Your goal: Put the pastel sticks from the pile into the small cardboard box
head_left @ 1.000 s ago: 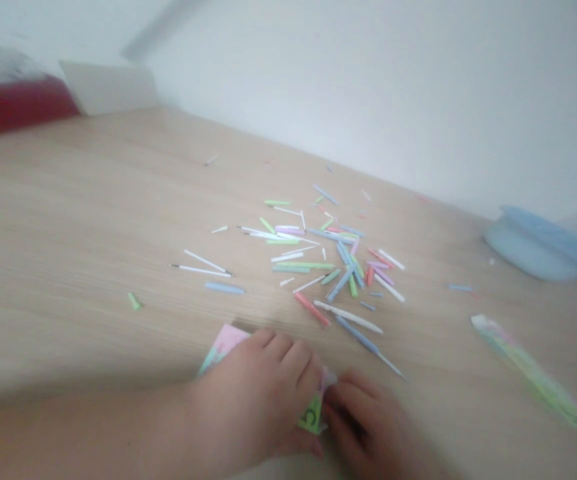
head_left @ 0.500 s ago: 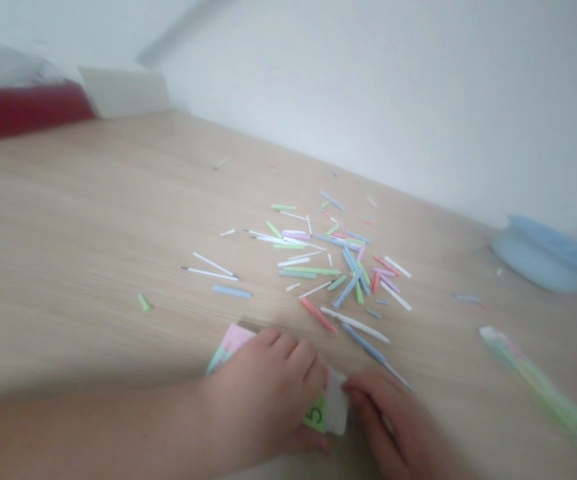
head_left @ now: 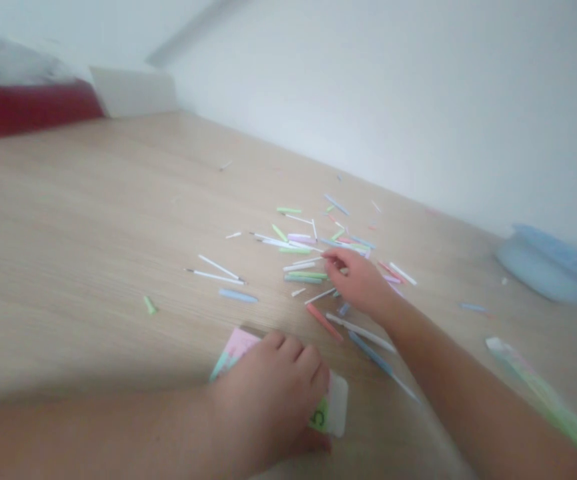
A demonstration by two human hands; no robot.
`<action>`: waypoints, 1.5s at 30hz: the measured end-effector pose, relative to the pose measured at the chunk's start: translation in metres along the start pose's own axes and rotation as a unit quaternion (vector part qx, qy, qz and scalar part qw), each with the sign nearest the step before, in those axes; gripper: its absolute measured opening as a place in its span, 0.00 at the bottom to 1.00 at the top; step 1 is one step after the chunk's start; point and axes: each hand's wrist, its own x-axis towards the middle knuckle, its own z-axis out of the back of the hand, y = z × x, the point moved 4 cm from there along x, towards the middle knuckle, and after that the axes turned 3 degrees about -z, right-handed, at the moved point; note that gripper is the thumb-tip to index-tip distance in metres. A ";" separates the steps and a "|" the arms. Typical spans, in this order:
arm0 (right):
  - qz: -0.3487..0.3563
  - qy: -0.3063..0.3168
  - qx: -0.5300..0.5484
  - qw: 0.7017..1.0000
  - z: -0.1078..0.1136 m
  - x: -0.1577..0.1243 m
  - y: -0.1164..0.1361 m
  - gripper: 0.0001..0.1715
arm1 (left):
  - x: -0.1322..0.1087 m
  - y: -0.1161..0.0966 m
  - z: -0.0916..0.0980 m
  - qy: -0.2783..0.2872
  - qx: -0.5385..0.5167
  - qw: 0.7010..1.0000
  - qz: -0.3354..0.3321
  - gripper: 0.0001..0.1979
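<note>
My left hand (head_left: 278, 393) is wrapped around a small cardboard box (head_left: 235, 343) with pink and green print, lying on the table. Its white end flap (head_left: 338, 405) sticks out on the right, open. Among the scattered pen parts, my right hand (head_left: 355, 277) has thumb and index finger pinched at the end of a thin white pen refill (head_left: 305, 246). The palm covers part of the pile. Green, blue and purple pen barrels lie around the fingers, and a red barrel (head_left: 325, 323) is just below the hand.
More refills (head_left: 215, 275) and a blue barrel (head_left: 238, 295) lie to the left, with a small green piece (head_left: 149, 305) farther out. A long clear packet (head_left: 538, 387) is at the right. Toward the wall stand a pale blue pouch-like object (head_left: 553, 263) and a red container (head_left: 33, 107).
My right hand has left the box flap and moved up and forward into the pile of pen parts. My left hand keeps its hold on the box.
</note>
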 end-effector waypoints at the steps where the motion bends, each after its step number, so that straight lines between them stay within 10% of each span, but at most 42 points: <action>1: 0.002 0.000 -0.006 1.000 -0.008 0.015 -0.004 0.15 | 0.000 0.000 0.000 0.000 0.001 1.000 -0.003 0.32; 11: 0.156 0.118 -0.013 0.981 -0.055 0.054 0.022 0.24 | 0.000 0.001 -0.001 -0.005 -0.013 1.000 -0.005 0.32; 22: 0.127 0.175 -0.064 0.974 -0.005 -0.038 0.010 0.30 | -0.001 0.002 0.000 -0.026 -0.008 1.000 -0.010 0.32; 35: -0.089 0.056 -0.241 0.965 0.032 -0.226 -0.080 0.57 | 0.000 0.002 -0.002 0.014 -0.008 1.000 0.009 0.29; 45: -0.023 0.085 -0.188 0.978 0.011 -0.198 -0.071 0.47 | -0.004 0.004 -0.001 0.029 -0.045 0.998 0.032 0.25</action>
